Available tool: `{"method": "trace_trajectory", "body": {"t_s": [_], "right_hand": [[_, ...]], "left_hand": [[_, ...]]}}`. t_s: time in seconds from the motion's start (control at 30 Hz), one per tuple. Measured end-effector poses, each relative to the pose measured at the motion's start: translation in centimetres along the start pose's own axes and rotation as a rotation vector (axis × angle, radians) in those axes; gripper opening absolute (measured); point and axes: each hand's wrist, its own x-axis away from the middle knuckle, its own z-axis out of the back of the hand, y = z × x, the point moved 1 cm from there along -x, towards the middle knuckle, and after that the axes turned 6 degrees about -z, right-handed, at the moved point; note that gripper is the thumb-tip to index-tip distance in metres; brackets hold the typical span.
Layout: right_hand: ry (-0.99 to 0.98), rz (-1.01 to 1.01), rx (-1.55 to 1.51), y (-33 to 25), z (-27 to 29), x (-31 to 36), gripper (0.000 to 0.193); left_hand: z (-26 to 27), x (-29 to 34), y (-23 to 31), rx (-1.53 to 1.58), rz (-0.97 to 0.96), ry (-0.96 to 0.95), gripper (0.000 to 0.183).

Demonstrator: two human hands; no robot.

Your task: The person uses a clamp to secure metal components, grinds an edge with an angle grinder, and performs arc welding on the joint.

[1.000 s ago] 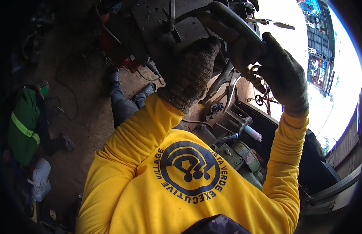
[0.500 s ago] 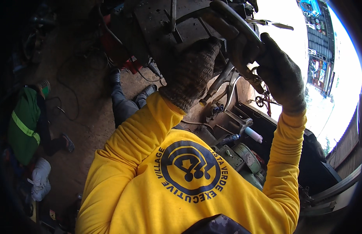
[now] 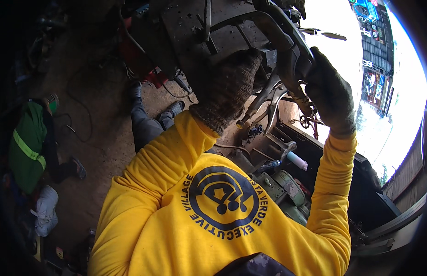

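Observation:
A dark knit work glove covers each hand. My left hand [image 3: 232,89] is closed beside the edge of a dark metal plate [image 3: 183,30]; whatever its fingers hold is hidden. My right hand [image 3: 331,94] grips the end of a curved, dark metal bar [image 3: 280,34] that arches over the plate from above. Between the two hands, locking pliers [image 3: 274,92] hang with their handles pointing down, close to the bar's lower end. What their jaws clamp cannot be made out.
Below the pliers stand a green, rounded machine [image 3: 284,186] and a pinkish bottle [image 3: 297,161]. A cable [image 3: 87,110] snakes across the dirt floor. At left lies a green garment with a reflective stripe [image 3: 29,149], near a white bundle [image 3: 46,211]. A red object [image 3: 156,78] sits past my feet.
The curved bar has swung slightly, showing more of its arch. My right hand has dropped a little with it, and the pliers have shifted slightly to the right. My left hand has barely moved.

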Motion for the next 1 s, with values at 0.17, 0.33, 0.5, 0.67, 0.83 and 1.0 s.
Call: {"method": "trace_trajectory", "body": {"t_s": [0.17, 0.33, 0.5, 0.67, 0.83, 1.0], "right_hand": [[-0.056, 0.253, 0.314, 0.6, 0.3, -0.5, 0.046], [-0.189, 0.489, 0.517, 0.3, 1.2, -0.9, 0.062], [-0.168, 0.564, 0.672, -0.5, 1.3, -0.8, 0.063], [-0.147, 0.520, 0.713, -0.8, 1.3, -0.6, 0.065], [-0.133, 0.591, 0.716, -0.8, 1.2, -0.5, 0.065], [-0.125, 0.561, 0.705, -0.7, 1.1, -0.3, 0.064]], "left_hand": [[-0.3, 0.1, -0.3, 0.014, -0.023, 0.045, 0.049], [-0.9, 0.3, -0.8, -0.033, -0.106, 0.169, 0.045], [-0.4, 0.1, -0.5, 0.023, -0.089, 0.167, 0.043], [-0.4, 0.0, -0.4, 0.040, -0.061, 0.152, 0.042], [-0.8, 0.3, -0.7, 0.078, -0.029, 0.126, 0.043], [-0.2, 0.1, -0.5, 0.075, -0.008, 0.048, 0.051]]}}
